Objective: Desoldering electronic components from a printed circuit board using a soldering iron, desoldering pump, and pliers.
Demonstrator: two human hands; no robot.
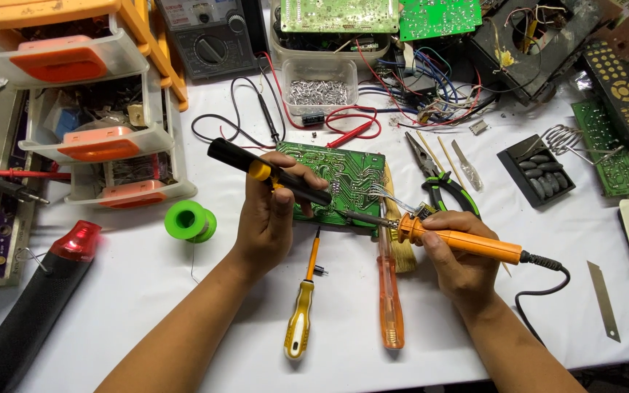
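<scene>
1. The table [183,320] is covered by a smooth white sheet; open room is left only along the near edge, between the two forearms and at the near right.
2. A stack of clear plastic drawers [103,109] with orange fronts is set at the far left, and a long black tool with a red cap [45,291] lies slanted below it.
3. A flat green circuit board [333,182] lies mid-table, its face marked with fine pale traces; its near edge is touched by both tools.
4. The left hand [271,218] is closed around a black desoldering pump [271,173] with a yellow button, a smooth cylinder held slanted over the board.
5. The right hand [460,255] is wrapped narrowly around an orange soldering iron [460,244], whose metal tip rests at the board's right near corner; its black cord curls off towards the near edge.
6. Between the hands lie an amber screwdriver [391,298] and a smaller yellow screwdriver [301,313], just beside each other.
7. A green spool [191,220] stands left of the left hand.
</scene>
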